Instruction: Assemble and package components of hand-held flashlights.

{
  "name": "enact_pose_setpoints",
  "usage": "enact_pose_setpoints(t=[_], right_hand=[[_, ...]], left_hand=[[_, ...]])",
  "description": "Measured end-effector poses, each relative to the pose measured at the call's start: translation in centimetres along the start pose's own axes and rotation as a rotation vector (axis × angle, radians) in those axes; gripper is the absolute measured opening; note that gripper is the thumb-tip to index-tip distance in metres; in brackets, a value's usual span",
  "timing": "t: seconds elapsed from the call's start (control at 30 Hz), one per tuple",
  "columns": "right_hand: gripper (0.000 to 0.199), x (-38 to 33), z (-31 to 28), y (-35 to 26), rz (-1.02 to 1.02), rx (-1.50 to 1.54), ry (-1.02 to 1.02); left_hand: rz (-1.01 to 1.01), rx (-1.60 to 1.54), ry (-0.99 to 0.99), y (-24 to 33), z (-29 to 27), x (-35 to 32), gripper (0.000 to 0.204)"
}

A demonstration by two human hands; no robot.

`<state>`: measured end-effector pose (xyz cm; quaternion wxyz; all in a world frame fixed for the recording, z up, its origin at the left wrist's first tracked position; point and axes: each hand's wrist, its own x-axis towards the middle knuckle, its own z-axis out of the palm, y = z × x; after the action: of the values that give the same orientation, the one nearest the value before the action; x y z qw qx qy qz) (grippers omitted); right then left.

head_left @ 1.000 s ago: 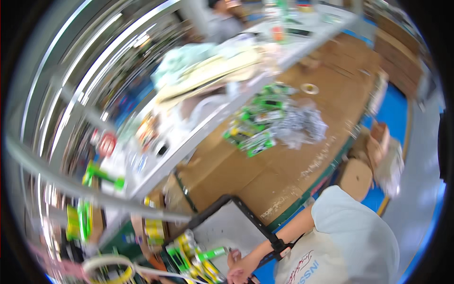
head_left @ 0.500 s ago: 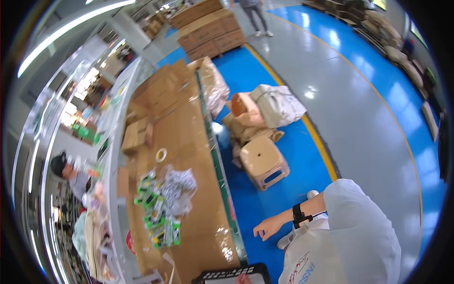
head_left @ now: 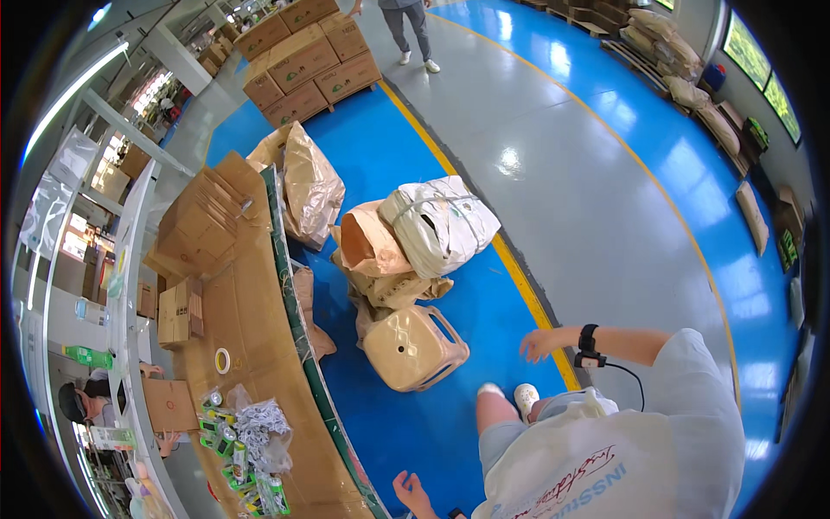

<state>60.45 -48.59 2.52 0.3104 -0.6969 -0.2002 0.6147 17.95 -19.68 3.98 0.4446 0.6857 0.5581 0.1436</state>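
Note:
My right hand (head_left: pixel 540 343) hangs over the blue floor with its fingers loosely apart, holding nothing; a dark wristband with a small device is on that wrist. Low in the picture, beside the table's edge, my left hand (head_left: pixel 412 495) has its fingers apart and nothing in them. A beige plastic stool (head_left: pixel 402 350) stands between my right hand and the cardboard-covered table (head_left: pixel 251 329). On the table lie green-and-white packages (head_left: pixel 235 458), with a clear plastic bag of small whitish pieces (head_left: pixel 264 424) against them.
A tape roll (head_left: pixel 222 361) and cardboard boxes (head_left: pixel 181 311) sit farther along the table. A white sack (head_left: pixel 445 225) and an open peach sack (head_left: pixel 372 242) lie past the stool. Stacked cartons (head_left: pixel 303 73) and a standing person (head_left: pixel 406 30) are far ahead; another person (head_left: pixel 73 402) is across the bench.
My view has swung right, so the table and stool sit farther left. The black basket by my left hand has left the picture. My right arm reaches out farther from my body.

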Motion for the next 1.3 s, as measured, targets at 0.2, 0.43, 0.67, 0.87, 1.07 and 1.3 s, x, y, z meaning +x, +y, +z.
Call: enact_pose_setpoints(t=[0.2,0.43,0.67,0.87,1.07,1.3], right_hand=[[0.030,12.8,-12.8,3.5,-0.062,-0.134,0.202],[0.032,24.9,-20.4,1.6,0.053,-0.267,0.383],[0.033,38.0,-26.4,-0.6,-0.251,0.015,0.724],[0.028,47.9,-23.1,-8.2,-0.054,-0.371,0.593],[0.018,52.1,-22.9,-8.0,-0.086,-0.376,0.681],[0.054,54.6,-29.4,0.8,0.557,-0.291,0.955]], left_hand=[[0.194,0.291,0.283,-0.1,0.6,11.4,0.067],[0.104,0.773,0.218,14.1,7.5,31.1,0.082],[-0.299,0.967,0.253,12.4,14.2,41.0,0.090],[-0.337,1.091,0.309,10.4,12.5,41.4,0.112],[-0.366,1.260,0.127,16.4,14.4,40.7,0.139],[-0.382,1.324,0.025,13.6,13.5,41.4,0.140]])
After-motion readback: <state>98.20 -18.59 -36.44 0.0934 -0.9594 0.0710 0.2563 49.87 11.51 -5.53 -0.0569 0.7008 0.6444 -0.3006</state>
